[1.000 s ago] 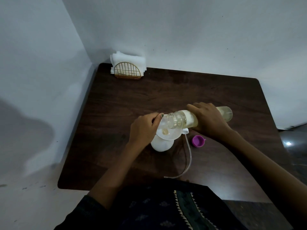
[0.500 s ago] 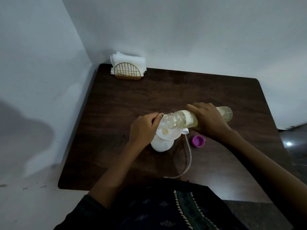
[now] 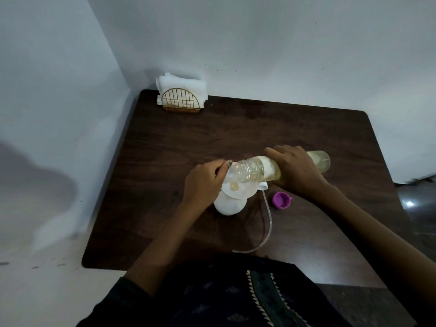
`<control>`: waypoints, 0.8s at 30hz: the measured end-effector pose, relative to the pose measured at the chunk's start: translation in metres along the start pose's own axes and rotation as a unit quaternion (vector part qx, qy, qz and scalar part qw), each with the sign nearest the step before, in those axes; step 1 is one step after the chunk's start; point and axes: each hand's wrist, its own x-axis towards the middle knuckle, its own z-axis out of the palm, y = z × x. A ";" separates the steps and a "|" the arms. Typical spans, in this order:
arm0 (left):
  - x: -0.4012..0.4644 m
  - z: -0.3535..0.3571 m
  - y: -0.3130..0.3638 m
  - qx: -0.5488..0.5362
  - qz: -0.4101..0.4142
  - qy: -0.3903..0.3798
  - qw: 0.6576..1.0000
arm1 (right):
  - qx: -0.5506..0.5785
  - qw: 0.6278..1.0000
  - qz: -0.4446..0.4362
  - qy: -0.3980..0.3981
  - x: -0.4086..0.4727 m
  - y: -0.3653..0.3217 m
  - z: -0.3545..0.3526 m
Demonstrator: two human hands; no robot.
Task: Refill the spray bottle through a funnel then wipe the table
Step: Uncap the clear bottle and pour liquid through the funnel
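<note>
Two hands mid-table: left hand (image 3: 203, 182) pinches funnel (image 3: 238, 191) rim, right hand (image 3: 297, 171) grips tilted refill bottle (image 3: 259, 169); bottle label unreadable; bare table (image 3: 259, 128) beyond.

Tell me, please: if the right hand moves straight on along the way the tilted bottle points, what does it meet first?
Probably the left hand, which grips the rim of the clear plastic funnel. The right hand holds the clear refill bottle with its mouth over that funnel, so the bottle would arrive first; depth is unclear.

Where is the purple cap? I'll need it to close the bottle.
In the head view, the cap lies on the table, right of the funnel and just below the right hand.
</note>
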 end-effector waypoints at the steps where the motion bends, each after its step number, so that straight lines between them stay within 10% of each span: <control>1: 0.000 -0.001 -0.001 0.001 0.000 0.000 1.000 | -0.001 1.000 -0.001 -0.002 0.001 -0.001 0.000; 24: 0.001 -0.001 -0.006 0.003 0.002 0.002 1.000 | -0.011 1.000 0.006 -0.002 0.001 -0.003 0.002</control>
